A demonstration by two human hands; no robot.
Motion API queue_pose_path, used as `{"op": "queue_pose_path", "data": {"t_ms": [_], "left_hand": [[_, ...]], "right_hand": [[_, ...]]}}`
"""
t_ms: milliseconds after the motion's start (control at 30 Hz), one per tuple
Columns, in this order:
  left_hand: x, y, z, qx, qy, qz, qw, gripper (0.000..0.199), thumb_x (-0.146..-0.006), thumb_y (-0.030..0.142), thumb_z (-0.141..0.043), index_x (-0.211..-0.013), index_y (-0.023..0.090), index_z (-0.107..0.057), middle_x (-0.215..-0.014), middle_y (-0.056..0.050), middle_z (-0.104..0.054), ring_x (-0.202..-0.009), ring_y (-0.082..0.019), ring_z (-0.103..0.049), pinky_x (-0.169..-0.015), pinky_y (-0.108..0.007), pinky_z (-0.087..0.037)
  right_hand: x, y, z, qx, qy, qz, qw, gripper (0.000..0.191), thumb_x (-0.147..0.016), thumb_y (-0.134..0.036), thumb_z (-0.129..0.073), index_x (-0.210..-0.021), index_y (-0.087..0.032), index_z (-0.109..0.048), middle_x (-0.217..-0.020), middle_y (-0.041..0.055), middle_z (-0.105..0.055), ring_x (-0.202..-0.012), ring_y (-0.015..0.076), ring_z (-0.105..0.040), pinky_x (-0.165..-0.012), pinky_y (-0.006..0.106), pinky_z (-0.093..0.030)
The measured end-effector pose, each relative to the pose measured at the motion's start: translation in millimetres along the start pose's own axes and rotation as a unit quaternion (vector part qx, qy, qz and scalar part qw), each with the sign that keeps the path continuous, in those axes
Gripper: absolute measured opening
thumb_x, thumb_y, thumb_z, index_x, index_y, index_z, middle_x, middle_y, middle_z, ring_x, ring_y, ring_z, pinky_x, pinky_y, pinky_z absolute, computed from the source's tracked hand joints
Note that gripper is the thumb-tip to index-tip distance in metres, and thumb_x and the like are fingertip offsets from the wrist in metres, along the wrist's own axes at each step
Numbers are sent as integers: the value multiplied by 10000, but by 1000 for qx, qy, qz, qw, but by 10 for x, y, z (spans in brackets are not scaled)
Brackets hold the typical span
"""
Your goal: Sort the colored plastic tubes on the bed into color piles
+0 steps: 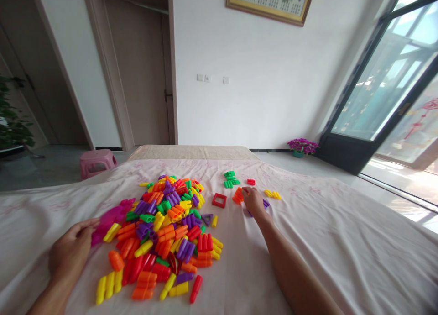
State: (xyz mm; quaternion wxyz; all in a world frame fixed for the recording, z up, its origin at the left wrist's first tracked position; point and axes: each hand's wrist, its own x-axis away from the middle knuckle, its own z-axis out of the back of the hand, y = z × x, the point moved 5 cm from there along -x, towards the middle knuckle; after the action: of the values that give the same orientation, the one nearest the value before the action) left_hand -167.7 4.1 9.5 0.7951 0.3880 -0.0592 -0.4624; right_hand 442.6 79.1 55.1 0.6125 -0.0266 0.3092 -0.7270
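Forearms (290, 265) spanning a creased floral sheet (342, 242), loose blocks lying exposed

Under both your arms, the sheet is lying in ridges; a wrist pressing on a fold could tug the cloth and shift everything that is resting on it. Centre-left, a mixed heap (171, 210) of plastic tube blocks is sprawling, stacked loosely, so a nudge at its base could send the upper blocks sliding. Along its left flank, a magenta plastic item (111, 217) is lying; your left hand (70, 247) appears to be pinching its near edge, and a sharp pull there could scatter the yellow block (112, 233) that is overlapping it in this view. Your right hand (253, 201) is touching an orange tube block (237, 196), right of the heap; I cannot tell whether it is gripping or merely resting. Just beyond, a green block cluster (230, 180) is sitting close enough for straying fingers to disturb. Left of the orange block, a red square frame (214, 200) is lying flat. Beside your right wrist, a purple block (266, 204) is half hiding, so a blind sideways sweep could shove it.
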Motion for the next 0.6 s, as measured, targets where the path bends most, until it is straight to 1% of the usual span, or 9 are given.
{"op": "queue_pose_path", "data": {"t_ms": [100,167,267,367,433,533,600], "left_hand": [[24,2,5,31,-20,47,998,378,-854,460,-511,-1086,249,-721,-1092,-34,-763,-934,-254,-694,-775,-307,-509],[35,20,16,35,-19,53,998,379,-844,463,-522,-1084,250,-723,-1095,-37,-760,-944,-261,-690,-781,-311,-505],[39,26,20,40,-17,55,998,384,-836,477,-530,-1079,252,-725,-1100,-35,-760,-947,-263,-688,-770,-304,-501],[37,29,17,38,-22,58,997,386,-831,485,-534,-1078,258,-726,-1099,-32,-761,-936,-265,-687,-748,-303,-499],[38,38,22,35,-24,61,997,385,-833,484,-533,-1078,258,-725,-1103,-33,-760,-934,-269,-688,-745,-308,-498],[37,39,24,35,-24,64,997,384,-849,491,-513,-1076,261,-722,-1116,-31,-758,-950,-268,-692,-752,-308,-502],[25,17,12,30,-22,55,998,392,-862,505,-495,-1077,266,-719,-1113,-26,-761,-941,-262,-699,-744,-305,-508]], "right_hand": [[-5,105,4,46,20,-19,999,364,-917,-256,-469,-1175,-207,-720,-1170,105,-673,-1043,218,-648,-892,301,-480],[0,130,7,64,16,-27,997,371,-916,-265,-479,-1205,-235,-710,-1245,101,-643,-1055,224,-642,-896,314,-477],[7,128,34,101,12,-34,994,385,-930,-278,-462,-1229,-250,-703,-1290,108,-627,-1107,264,-612,-935,360,-454],[11,108,58,149,14,-26,988,410,-944,-281,-442,-1273,-235,-683,-1292,120,-644,-1149,302,-578,-983,400,-415],[15,100,38,167,-7,-21,986,409,-954,-274,-423,-1265,-236,-686,-1245,117,-677,-1133,296,-591,-976,397,-407],[26,87,-8,159,-40,-19,986,392,-956,-260,-417,-1232,-241,-695,-1168,110,-710,-1101,266,-624,-932,357,-419],[30,74,-17,138,-37,-19,990,399,-954,-273,-429,-1266,-234,-674,-1196,114,-699,-1104,260,-633,-909,343,-431]]}}
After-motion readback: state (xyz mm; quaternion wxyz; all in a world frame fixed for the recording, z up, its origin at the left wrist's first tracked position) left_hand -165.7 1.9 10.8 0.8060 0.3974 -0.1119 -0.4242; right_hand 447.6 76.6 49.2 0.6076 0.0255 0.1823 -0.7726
